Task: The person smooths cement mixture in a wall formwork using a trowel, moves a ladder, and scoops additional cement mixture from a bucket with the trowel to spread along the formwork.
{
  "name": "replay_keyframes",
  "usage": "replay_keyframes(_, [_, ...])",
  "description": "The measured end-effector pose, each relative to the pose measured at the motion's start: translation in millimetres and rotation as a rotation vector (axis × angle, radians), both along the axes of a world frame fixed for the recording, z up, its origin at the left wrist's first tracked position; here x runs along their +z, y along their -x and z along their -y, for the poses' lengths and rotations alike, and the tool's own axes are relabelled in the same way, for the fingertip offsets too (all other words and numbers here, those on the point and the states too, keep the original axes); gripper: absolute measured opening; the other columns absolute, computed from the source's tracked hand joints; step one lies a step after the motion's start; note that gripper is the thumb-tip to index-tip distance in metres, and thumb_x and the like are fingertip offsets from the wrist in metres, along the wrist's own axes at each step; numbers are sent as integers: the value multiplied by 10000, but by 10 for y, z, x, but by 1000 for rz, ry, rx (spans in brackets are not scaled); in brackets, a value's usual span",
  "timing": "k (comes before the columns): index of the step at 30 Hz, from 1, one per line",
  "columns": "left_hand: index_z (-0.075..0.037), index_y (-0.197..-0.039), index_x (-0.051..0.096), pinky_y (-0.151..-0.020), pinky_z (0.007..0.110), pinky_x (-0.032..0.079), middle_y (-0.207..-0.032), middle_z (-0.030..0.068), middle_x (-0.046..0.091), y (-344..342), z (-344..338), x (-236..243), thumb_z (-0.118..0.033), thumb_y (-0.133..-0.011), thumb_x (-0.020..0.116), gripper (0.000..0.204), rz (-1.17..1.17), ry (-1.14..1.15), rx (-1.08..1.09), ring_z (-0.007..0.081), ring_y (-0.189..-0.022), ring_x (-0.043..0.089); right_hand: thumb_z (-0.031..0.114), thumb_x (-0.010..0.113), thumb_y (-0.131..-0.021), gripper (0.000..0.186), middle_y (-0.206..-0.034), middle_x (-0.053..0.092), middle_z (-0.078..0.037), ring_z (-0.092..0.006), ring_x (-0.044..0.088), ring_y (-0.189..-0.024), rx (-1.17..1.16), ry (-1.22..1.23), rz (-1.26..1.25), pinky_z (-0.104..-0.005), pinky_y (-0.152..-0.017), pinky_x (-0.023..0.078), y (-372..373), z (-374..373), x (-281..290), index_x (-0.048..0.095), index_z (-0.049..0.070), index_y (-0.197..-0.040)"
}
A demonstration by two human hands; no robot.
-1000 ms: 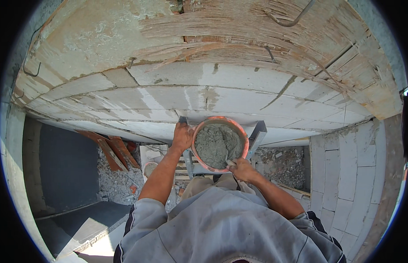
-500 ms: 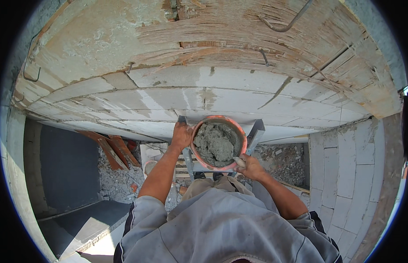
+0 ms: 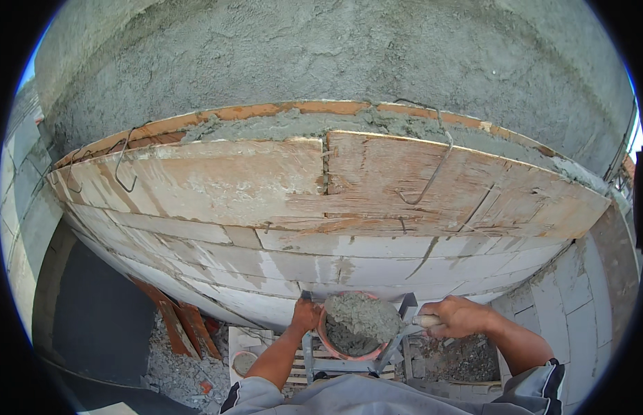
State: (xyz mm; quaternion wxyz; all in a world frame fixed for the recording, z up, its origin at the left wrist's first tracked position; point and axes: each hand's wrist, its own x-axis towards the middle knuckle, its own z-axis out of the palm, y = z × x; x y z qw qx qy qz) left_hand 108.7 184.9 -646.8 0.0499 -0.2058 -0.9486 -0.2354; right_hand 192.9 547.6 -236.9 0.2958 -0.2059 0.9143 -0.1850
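Observation:
My left hand [image 3: 306, 316] is closed around the top of the metal ladder's [image 3: 308, 349] left side, touching or beside the orange-rimmed bucket [image 3: 346, 353]; whether it also grips the rim is unclear. My right hand [image 3: 458, 317] holds a trowel by its pale handle [image 3: 426, 321], right of the bucket. A heaped lump of wet grey mortar [image 3: 361, 315] sits on the trowel over the bucket, hiding its blade and part of the darker mortar inside.
The block wall [image 3: 384, 263] rises ahead, topped by plywood formwork [image 3: 397, 173] with bent wires and grey mortar behind. Below are rubble [image 3: 467, 360], leaning orange-brown boards [image 3: 171, 311] and a small round container [image 3: 245, 363] at left. Another block wall [image 3: 567, 304] is at right.
The trowel has risen from inside the bucket with a heap of mortar, and my right hand has moved rightward. The view has tilted up, showing the formwork's top edge.

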Motion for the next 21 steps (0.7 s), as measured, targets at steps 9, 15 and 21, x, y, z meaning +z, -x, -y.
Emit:
replay_keyframes(9, [-64,-920,774,-900,466,450,-973,159,738,50,-2,211,-251,-924,494,337,56,316,-45,315,-986,674,268,774,-883,364,-813,705,-107,-239,685,-733,79,88,-233,-374,-678,534,414,297,2519,673,-5,-1103])
replay_keyframes(15, [-69,-983,768,-885,476,455,-1024,146,737,55,6,282,-253,-927,483,343,37,392,-65,294,-996,678,122,689,-868,190,-783,680,-141,-268,659,-683,194,-97,-1048,-419,-623,520,808,948,2957,667,33,-1034])
replay_keyframes(21, [-93,-980,762,-885,483,445,-1021,122,738,86,114,-79,-251,-933,479,327,33,333,-34,288,-995,674,16,580,-878,338,-978,650,-115,-272,640,-966,116,-374,-1489,-410,-828,526,926,1069,2469,617,73,-1209])
